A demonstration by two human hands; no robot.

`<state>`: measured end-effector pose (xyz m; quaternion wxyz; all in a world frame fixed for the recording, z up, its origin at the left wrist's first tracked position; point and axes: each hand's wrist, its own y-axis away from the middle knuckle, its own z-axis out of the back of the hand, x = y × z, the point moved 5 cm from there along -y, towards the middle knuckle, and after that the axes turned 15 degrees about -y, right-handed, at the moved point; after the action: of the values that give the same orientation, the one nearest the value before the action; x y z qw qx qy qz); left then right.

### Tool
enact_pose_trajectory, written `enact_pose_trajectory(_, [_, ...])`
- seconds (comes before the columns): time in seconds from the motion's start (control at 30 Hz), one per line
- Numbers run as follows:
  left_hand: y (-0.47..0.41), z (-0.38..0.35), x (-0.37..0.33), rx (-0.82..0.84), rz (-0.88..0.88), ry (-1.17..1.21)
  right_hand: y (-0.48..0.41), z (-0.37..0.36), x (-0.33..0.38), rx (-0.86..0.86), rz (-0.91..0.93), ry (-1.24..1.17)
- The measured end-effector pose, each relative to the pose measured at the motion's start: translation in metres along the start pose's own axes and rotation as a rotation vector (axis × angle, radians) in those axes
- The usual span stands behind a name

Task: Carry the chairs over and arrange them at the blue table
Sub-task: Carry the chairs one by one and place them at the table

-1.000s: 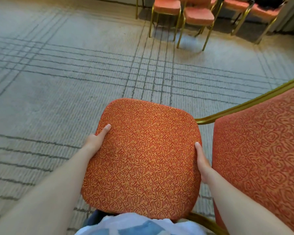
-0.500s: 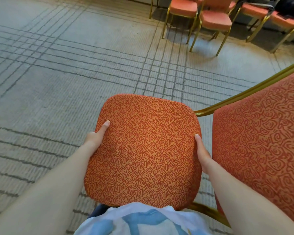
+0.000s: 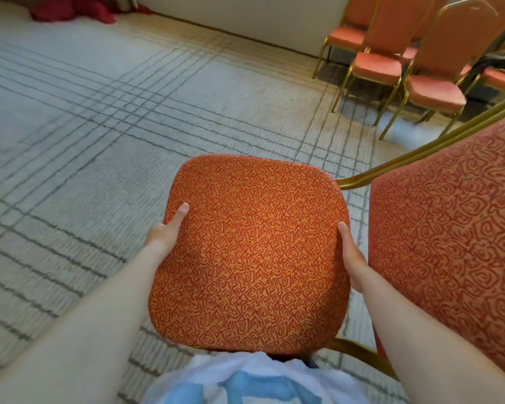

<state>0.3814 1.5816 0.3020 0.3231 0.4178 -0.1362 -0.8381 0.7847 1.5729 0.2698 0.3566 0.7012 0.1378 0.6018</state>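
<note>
**Chair held by its seat, close in front of you**

The grey carpet, crossed with dark grid lines, fills the left and far part of the scene. You hold the chair above it, near your body. Its orange patterned seat sits in the middle, its backrest stands up on the right, and a gold frame tube runs along the backrest's far edge. At the far right a cluster of matching chairs with gold legs stands on the carpet by a pale wall, well apart from you. Something dark is draped over the rightmost one. A red cloth lies at the far left.

Your white and blue shirt shows at the near edge, under the seat. Your left hand grips the seat's left side and your right hand grips its right side. Each thumb lies along the top edge, and the fingers are hidden beneath.
</note>
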Motion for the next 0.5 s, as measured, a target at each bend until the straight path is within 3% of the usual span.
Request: enact_pose_trajectory(0.5, [-0.182, 0.047, -0.065, -0.123, 0.189, 0.209, -0.185, -0.188, 0.163, 0.158, 0.031, 0.226])
